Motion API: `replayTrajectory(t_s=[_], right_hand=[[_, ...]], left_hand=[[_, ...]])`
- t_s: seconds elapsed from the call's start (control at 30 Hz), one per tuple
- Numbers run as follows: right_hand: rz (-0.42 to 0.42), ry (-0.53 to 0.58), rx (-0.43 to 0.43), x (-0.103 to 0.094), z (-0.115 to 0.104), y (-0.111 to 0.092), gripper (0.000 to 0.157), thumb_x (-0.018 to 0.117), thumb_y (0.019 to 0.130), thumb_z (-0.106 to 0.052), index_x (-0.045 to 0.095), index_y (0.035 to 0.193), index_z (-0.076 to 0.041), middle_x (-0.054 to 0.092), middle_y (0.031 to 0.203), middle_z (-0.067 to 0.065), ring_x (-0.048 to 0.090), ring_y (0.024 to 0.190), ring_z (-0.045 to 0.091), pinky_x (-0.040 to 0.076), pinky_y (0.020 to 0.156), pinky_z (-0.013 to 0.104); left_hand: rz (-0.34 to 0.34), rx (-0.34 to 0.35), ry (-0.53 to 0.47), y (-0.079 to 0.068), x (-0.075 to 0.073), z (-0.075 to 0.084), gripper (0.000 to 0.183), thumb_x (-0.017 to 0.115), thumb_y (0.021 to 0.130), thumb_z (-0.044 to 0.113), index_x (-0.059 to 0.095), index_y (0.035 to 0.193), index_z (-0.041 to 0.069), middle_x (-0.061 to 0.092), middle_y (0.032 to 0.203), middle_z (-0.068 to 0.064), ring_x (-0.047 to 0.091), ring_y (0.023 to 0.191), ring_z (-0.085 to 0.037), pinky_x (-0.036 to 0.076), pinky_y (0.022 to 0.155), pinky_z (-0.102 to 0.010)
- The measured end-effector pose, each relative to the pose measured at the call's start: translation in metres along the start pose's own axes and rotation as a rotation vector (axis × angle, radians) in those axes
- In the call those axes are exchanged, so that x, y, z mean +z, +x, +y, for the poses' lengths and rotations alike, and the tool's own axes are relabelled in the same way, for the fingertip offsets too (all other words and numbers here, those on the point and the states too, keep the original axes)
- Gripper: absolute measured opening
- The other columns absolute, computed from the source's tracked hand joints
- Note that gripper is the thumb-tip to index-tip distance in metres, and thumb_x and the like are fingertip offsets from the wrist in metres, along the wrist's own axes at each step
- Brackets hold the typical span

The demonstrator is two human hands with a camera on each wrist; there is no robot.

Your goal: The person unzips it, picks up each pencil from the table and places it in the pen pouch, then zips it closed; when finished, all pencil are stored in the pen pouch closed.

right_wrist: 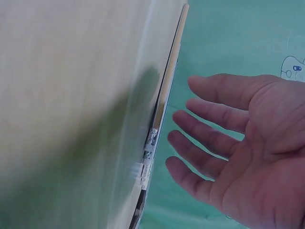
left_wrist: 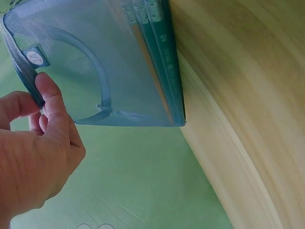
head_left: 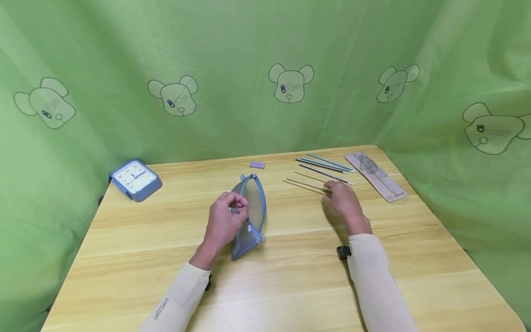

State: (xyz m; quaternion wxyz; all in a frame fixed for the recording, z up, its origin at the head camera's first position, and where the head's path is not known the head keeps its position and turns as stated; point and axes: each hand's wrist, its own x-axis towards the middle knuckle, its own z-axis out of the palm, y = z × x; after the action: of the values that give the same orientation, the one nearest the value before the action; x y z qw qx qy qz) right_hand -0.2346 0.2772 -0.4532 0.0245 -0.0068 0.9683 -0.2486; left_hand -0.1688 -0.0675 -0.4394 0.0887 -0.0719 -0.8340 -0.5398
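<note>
My left hand [head_left: 221, 221] pinches the zip edge of a blue mesh pencil pouch [head_left: 245, 240], which stands on its side with its mouth gaping. Several pencils [left_wrist: 167, 57], green and wood-coloured, show through the mesh in the left wrist view. Over the eraser ends of some gold-coloured pencils [head_left: 307, 184] hovers my right hand [head_left: 343, 200]. In the right wrist view its fingers are spread and slightly bent, apart from the pencil [right_wrist: 167, 86] along the tabletop. Beyond lie a dark pencil [head_left: 323, 174] and several blue and black pencils [head_left: 325, 162].
A purple eraser [head_left: 257, 165] lies behind the pouch. At the right is a pinkish flat pack with a ruler [head_left: 377, 177]. A blue square clock [head_left: 137, 180] stands at the table's left edge. Green curtains [head_left: 232, 124] enclose the wooden table [head_left: 166, 226].
</note>
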Motion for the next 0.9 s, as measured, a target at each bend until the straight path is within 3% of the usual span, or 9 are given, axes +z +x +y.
replayTrajectory(t_s=[0.23, 0.6, 0.9], right_hand=[[-0.019, -0.027, -0.041, 0.0000, 0.0036, -0.0003, 0.041, 0.068, 0.099, -0.011, 0.063, 0.138, 0.003, 0.070, 0.130, 0.029, 0.066, 0.120, 0.048, 0.054, 0.106, 0.063], [-0.092, -0.029, -0.077, -0.0001, 0.0035, 0.0019, 0.037, 0.070, 0.096, -0.005, 0.068, 0.132, 0.000, 0.071, 0.131, 0.026, 0.066, 0.123, 0.046, 0.053, 0.109, 0.062], [-0.116, -0.080, -0.135, 0.0049, 0.0006, 0.0053, 0.026, 0.073, 0.092, -0.003, 0.078, 0.117, -0.002, 0.077, 0.118, 0.021, 0.069, 0.113, 0.040, 0.057, 0.103, 0.059]], left_hand=[[-0.007, -0.008, 0.006, 0.0000, -0.0010, 0.0005, 0.017, 0.073, 0.086, -0.008, 0.074, 0.095, 0.007, 0.067, 0.097, -0.008, 0.064, 0.091, -0.021, 0.053, 0.069, -0.018], [-0.011, -0.014, 0.024, 0.0009, -0.0009, -0.0001, 0.016, 0.073, 0.086, -0.008, 0.074, 0.097, 0.005, 0.068, 0.097, -0.009, 0.064, 0.091, -0.022, 0.053, 0.072, -0.017], [-0.020, -0.017, 0.029, 0.0000, -0.0011, 0.0007, 0.014, 0.073, 0.087, -0.006, 0.074, 0.097, 0.004, 0.068, 0.098, -0.010, 0.064, 0.091, -0.023, 0.052, 0.072, -0.018]])
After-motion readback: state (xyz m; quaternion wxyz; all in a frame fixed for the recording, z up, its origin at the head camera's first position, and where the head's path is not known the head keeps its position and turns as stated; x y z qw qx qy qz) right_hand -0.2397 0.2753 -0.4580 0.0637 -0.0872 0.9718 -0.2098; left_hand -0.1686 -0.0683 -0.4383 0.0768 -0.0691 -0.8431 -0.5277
